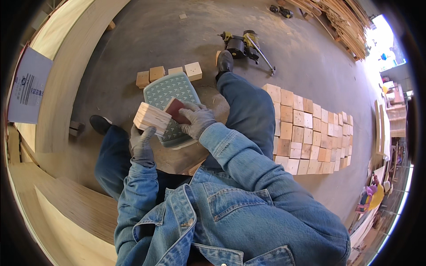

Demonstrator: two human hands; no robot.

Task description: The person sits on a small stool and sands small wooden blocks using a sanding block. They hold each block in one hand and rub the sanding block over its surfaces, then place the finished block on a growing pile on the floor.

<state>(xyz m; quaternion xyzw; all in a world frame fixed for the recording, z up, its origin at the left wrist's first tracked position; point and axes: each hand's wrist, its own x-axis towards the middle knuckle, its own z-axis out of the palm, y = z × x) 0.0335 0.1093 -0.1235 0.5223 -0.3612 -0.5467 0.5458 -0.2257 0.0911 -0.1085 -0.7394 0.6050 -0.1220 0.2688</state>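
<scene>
My left hand [143, 145], in a grey glove, is closed round a pale wooden block [151, 118] with visible grain stripes. Gripped in my gloved right hand [199, 120] is a flat reddish-brown sanding block [177, 110], close beside the wooden block's upper right side; whether the two touch I cannot tell. Both hands are over a grey-green plastic stool [172, 92] with a raised pattern on its top, between my legs. Several wooden blocks [193, 71] stand in a row on the floor just beyond the stool.
To my right, many wooden blocks [306, 133] stand packed in rows. A nail gun [239, 45] lies on the floor beyond my right shoe. Wood strips [337, 24] are piled at far right. Plywood sheets [80, 40] and a grey printed box [30, 86] line the left side.
</scene>
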